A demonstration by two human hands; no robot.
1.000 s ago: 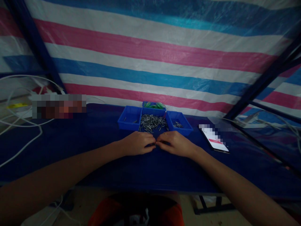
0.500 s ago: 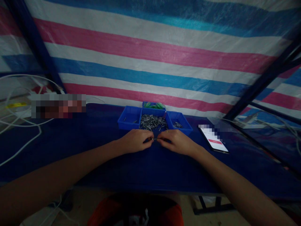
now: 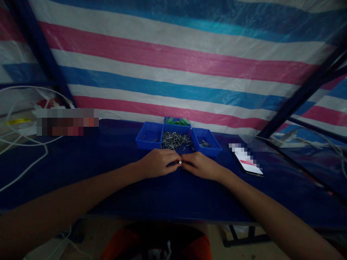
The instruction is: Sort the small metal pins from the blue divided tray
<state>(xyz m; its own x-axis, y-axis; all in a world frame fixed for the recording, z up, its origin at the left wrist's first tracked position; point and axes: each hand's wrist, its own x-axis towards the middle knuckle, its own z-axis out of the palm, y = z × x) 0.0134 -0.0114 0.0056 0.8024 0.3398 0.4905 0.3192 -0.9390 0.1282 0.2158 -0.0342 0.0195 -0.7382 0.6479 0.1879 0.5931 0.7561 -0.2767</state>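
Note:
My left hand [image 3: 158, 163] and my right hand [image 3: 202, 165] meet at the fingertips just in front of the blue bins, both closed in a pinch. Between the fingertips is a small metal pin [image 3: 180, 162], its bright round end with a dark centre facing me. Most of its length is hidden. Many similar thin metal pins [image 3: 175, 140] fill the middle bin right behind my hands. The left blue bin [image 3: 148, 144] holds a few pieces, and the right blue bin [image 3: 214, 147] a small cluster.
Behind the pins, a rear bin [image 3: 177, 125] holds green items. A phone [image 3: 248, 160] with a lit screen lies on the blue table [image 3: 173, 198] to the right. White cables [image 3: 29, 169] loop at the left. A striped sheet [image 3: 176, 72] hangs behind, between dark frame posts.
The pin has turned from lying sideways between my hands to pointing end-on at me. My left fingertips have shifted right, closing the gap to the right ones.

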